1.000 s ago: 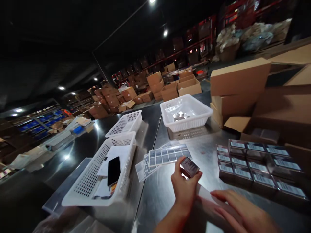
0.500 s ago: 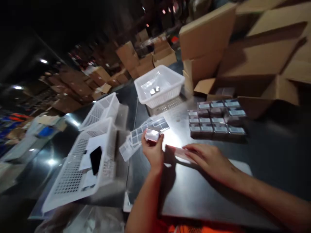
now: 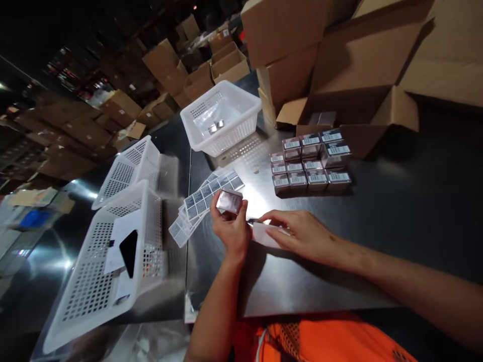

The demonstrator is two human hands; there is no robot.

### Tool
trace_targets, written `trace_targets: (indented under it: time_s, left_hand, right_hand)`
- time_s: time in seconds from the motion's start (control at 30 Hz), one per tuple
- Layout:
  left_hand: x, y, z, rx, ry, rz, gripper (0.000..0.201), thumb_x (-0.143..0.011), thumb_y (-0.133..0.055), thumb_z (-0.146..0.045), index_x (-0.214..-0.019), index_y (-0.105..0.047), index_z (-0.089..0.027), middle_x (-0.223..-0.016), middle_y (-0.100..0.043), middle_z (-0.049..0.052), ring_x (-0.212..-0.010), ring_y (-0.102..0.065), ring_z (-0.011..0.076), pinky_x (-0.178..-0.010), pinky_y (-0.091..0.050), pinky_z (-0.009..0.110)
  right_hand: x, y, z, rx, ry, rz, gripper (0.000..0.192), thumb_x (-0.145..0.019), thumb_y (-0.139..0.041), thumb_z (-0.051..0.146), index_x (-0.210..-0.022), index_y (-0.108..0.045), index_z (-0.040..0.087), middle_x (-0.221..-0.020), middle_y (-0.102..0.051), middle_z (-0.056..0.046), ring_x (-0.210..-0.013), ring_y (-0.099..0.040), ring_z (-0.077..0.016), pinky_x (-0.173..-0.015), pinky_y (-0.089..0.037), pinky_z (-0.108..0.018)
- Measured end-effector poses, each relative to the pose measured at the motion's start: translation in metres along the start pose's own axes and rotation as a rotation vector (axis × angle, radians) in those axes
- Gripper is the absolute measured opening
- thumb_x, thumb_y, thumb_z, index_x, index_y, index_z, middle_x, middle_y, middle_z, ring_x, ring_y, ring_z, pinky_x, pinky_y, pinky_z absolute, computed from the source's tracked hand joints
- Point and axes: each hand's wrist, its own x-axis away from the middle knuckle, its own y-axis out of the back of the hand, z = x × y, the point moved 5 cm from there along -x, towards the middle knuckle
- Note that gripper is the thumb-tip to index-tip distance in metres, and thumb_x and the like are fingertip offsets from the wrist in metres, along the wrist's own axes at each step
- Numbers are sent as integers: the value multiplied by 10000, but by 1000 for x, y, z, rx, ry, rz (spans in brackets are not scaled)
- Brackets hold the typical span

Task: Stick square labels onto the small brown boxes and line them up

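My left hand (image 3: 231, 229) holds a small shiny box (image 3: 228, 201) up over the steel table (image 3: 396, 211). My right hand (image 3: 302, 235) lies flat on the table just to the right, its fingertips resting on a white label strip (image 3: 264, 235). Sheets of barcode labels (image 3: 206, 198) fan out on the table behind my left hand. A block of several small boxes with white barcode labels (image 3: 311, 163) stands further back on the right.
A white basket (image 3: 222, 118) with a few shiny items stands at the back. Two white perforated baskets (image 3: 109, 246) sit at the left, the nearer one holding papers and a black phone (image 3: 128, 253). Open cardboard cartons (image 3: 362, 75) crowd the back right.
The view has tilted down and left, so the table and my arms fill more of the picture. My left hand still holds the small box; my right hand has slid closer to it.
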Motion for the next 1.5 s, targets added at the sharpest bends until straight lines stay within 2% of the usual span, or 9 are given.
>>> trace_targets:
  time_s: [0.1, 0.33, 0.6, 0.8, 0.93, 1.07, 1.23, 1.37, 1.5]
  left_hand:
    - [7, 1, -1, 17, -41, 1, 652, -702, -840, -359, -1259, -560, -170, -997, -719, 46, -739, -680, 117, -678, -527, 205]
    - [21, 2, 6, 63, -29, 112, 663, -688, -831, -403, -1232, -545, -156, -922, -719, 51, -734, -708, 181, -698, -567, 290]
    - [20, -1, 3, 113, 16, 127, 555, -685, -806, -362, -1150, -572, -169, -875, -709, 26, -719, -696, 173, -690, -569, 288]
    - [16, -13, -5, 172, 73, 245, 450, -687, -777, -412, -1021, -613, -160, -763, -670, 14, -673, -645, 149, -668, -548, 259]
    - [11, -13, -4, 224, 88, 234, 494, -674, -777, -445, -1046, -619, -159, -777, -669, 24, -699, -639, 158, -689, -544, 262]
    - [8, -12, -2, 245, 125, 182, 585, -626, -814, -405, -1124, -623, -165, -898, -696, 48, -785, -662, 167, -762, -552, 275]
    - [6, -17, 5, 216, 201, 237, 635, -539, -864, -291, -1128, -646, -199, -1026, -690, 43, -749, -655, 137, -686, -538, 239]
    - [14, -21, 7, 204, 296, 369, 642, -531, -851, -257, -1127, -612, -238, -999, -690, 4, -586, -571, 67, -583, -505, 201]
    - [24, -29, 5, 270, 338, 558, 614, -511, -872, -219, -1064, -605, -241, -927, -706, -1, -700, -659, 120, -641, -544, 210]
  right_hand:
    - [-2, -2, 5, -83, -1, -42, 263, -887, -638, 301, -1101, -744, 189, -1072, -754, -62, -962, -699, -237, -756, -513, -284]
    - [-3, -11, 7, -359, -52, -109, 216, -781, -611, 83, -856, -790, 178, -859, -768, -21, -778, -686, -164, -669, -476, -237]
    - [-1, -8, -3, -449, -110, -166, 141, -794, -666, 232, -800, -801, 192, -866, -765, -48, -787, -690, -191, -630, -481, -249]
    - [-2, -4, -11, -368, -99, -174, 253, -857, -635, 440, -825, -796, 248, -900, -758, -50, -842, -690, -238, -704, -515, -313]
    - [-9, 9, -25, -339, -145, -196, 402, -815, -661, 631, -834, -780, 247, -890, -764, -64, -741, -686, -243, -676, -542, -330]
    - [-10, 34, -34, -467, -213, -351, 427, -708, -725, 646, -871, -707, 253, -927, -771, -89, -775, -725, -285, -606, -576, -335]
    - [-4, 64, -25, -639, -223, -615, 382, -619, -838, 522, -810, -616, 277, -858, -764, -56, -826, -745, -260, -723, -596, -323]
    - [-2, 71, -11, -759, -144, -532, 365, -696, -845, 492, -833, -606, 252, -872, -757, -20, -844, -747, -223, -837, -591, -340]
    - [0, 71, -11, -677, -79, -367, 368, -737, -829, 435, -948, -638, 202, -808, -697, 0, -792, -704, -180, -803, -587, -326]
